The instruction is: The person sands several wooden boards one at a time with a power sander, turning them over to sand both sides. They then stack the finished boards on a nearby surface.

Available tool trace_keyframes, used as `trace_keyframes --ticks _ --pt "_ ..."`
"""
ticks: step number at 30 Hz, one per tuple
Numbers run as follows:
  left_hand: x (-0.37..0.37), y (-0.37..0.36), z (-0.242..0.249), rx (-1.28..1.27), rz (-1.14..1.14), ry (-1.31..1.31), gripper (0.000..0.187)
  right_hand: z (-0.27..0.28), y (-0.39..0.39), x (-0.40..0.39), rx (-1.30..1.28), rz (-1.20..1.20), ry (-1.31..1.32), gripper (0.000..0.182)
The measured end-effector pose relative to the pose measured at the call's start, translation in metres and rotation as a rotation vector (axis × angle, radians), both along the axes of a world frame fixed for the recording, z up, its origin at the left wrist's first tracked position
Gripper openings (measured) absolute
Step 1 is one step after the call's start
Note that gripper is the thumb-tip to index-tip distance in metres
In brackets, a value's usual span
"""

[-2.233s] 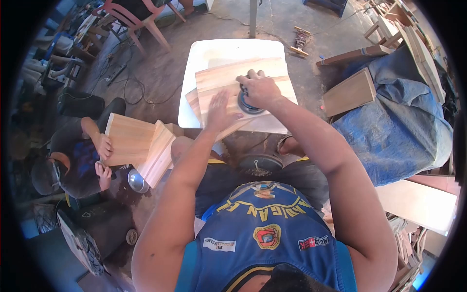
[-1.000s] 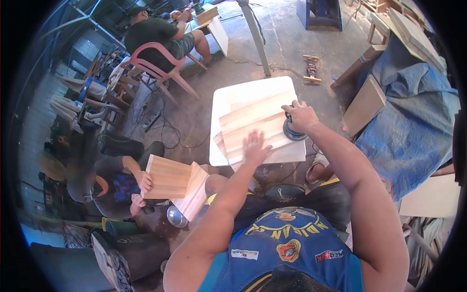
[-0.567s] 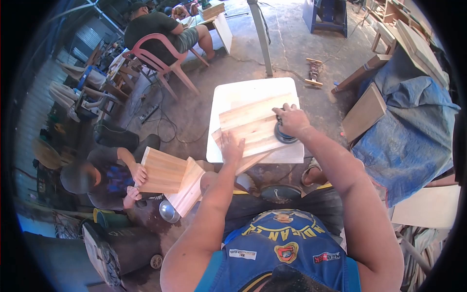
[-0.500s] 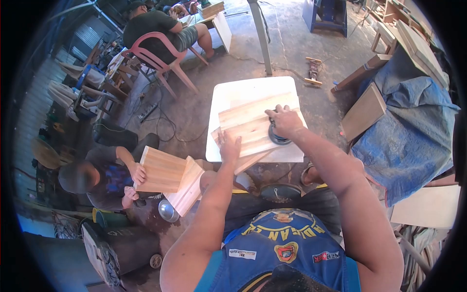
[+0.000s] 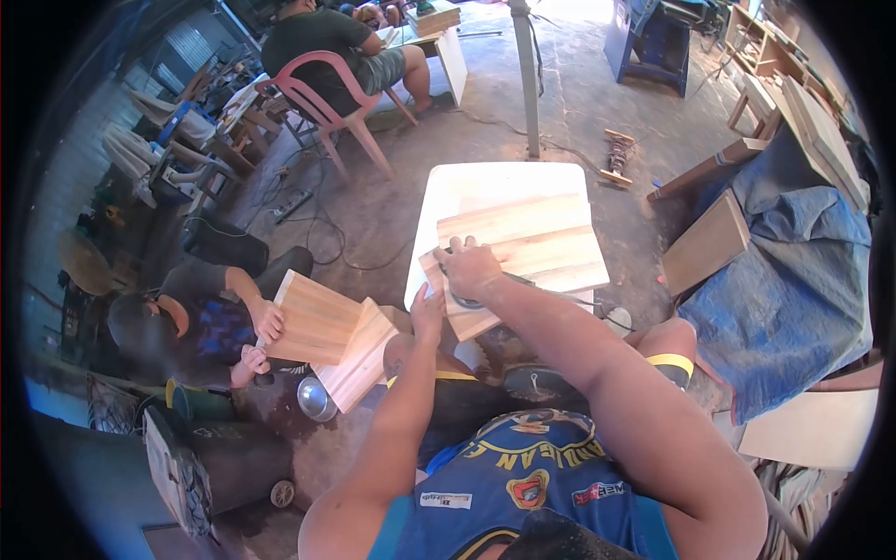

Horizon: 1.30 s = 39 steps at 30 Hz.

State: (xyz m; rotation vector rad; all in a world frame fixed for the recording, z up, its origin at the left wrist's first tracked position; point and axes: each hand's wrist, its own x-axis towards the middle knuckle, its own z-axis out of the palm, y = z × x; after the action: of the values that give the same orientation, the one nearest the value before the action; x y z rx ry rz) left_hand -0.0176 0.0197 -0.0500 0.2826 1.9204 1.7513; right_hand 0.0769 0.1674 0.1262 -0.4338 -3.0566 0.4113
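My right hand [image 5: 469, 271] is wrapped over the top of a dark, round-based sander [image 5: 465, 301], which sits near the left end of a light wooden board [image 5: 541, 252]. My fingers and palm cover most of the tool. At that board's near left corner, my left hand [image 5: 428, 315] grips the edge. Beneath it a second board [image 5: 478, 324] juts out toward my knees. Both boards rest on a white table [image 5: 448, 187].
To the left, a seated person holds a wooden panel [image 5: 317, 317] near a metal bowl [image 5: 316, 399]. Farther back, another person sits on a pink chair [image 5: 322, 79]. A post [image 5: 525, 84] stands behind the table. Blue tarp [image 5: 793, 271] drapes the right side.
My right hand has slid the sander from the board's right part to its left end. My left hand has shifted from the board's face to its near corner. The view has tilted slightly.
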Motion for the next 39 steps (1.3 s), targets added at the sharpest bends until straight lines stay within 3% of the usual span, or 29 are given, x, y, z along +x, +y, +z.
trace_keyframes --ticks 3,5,6,8,10,12,15,17,19,21,22,25,26,28,39 --pt "-0.001 -0.006 0.020 0.038 0.164 -0.111 0.047 -0.001 -0.015 -0.015 -0.046 0.027 0.001 0.046" --pt "-0.015 -0.005 0.000 0.217 0.131 0.115 0.061 -0.003 -0.022 -0.020 -0.074 0.060 0.024 0.046" --pt "-0.006 -0.004 0.014 0.218 0.128 0.115 0.061 0.000 -0.023 -0.018 -0.073 0.057 0.024 0.046" --pt "0.027 -0.002 0.069 -0.178 -0.057 0.221 0.067 0.010 -0.026 -0.011 -0.061 0.090 -0.004 0.046" --pt "0.033 0.006 0.066 -0.147 -0.068 0.210 0.068 0.007 -0.017 -0.004 -0.081 0.075 0.019 0.047" --pt "0.030 0.014 0.037 0.043 -0.212 0.304 0.069 0.001 -0.005 0.010 -0.102 0.058 0.034 0.047" --pt "0.033 0.041 0.002 0.033 -0.347 0.324 0.068 -0.004 0.015 0.036 -0.041 0.008 0.027 0.050" --pt "0.056 0.058 0.023 0.037 -0.489 0.315 0.063 -0.001 0.032 0.062 -0.016 -0.045 0.031 0.052" --pt "0.058 0.068 0.001 -0.230 -0.656 1.208 0.056 0.002 0.049 0.084 0.009 -0.119 -0.006 0.052" --pt "0.065 0.087 0.009 -0.348 -0.659 0.947 0.061 0.005 0.065 0.108 -0.027 -0.177 -0.043 0.053" --pt "0.068 0.094 0.012 -0.344 -0.677 0.936 0.061 0.008 0.076 0.116 -0.033 -0.207 -0.046 0.054" --pt "0.071 0.107 0.036 -0.749 -0.694 1.036 0.072 0.010 0.103 0.139 0.003 -0.309 -0.096 0.057" --pt "0.066 0.109 0.034 -0.752 -0.698 1.030 0.072 0.011 0.111 0.145 -0.002 -0.308 -0.102 0.057" --pt "0.047 0.112 0.021 -0.869 -0.562 1.029 0.077 0.013 0.129 0.156 0.029 -0.392 -0.141 0.059" --pt "0.012 0.111 0.019 -0.922 -0.390 0.997 0.082 -0.002 0.179 0.115 0.084 -0.461 -0.065 0.058"
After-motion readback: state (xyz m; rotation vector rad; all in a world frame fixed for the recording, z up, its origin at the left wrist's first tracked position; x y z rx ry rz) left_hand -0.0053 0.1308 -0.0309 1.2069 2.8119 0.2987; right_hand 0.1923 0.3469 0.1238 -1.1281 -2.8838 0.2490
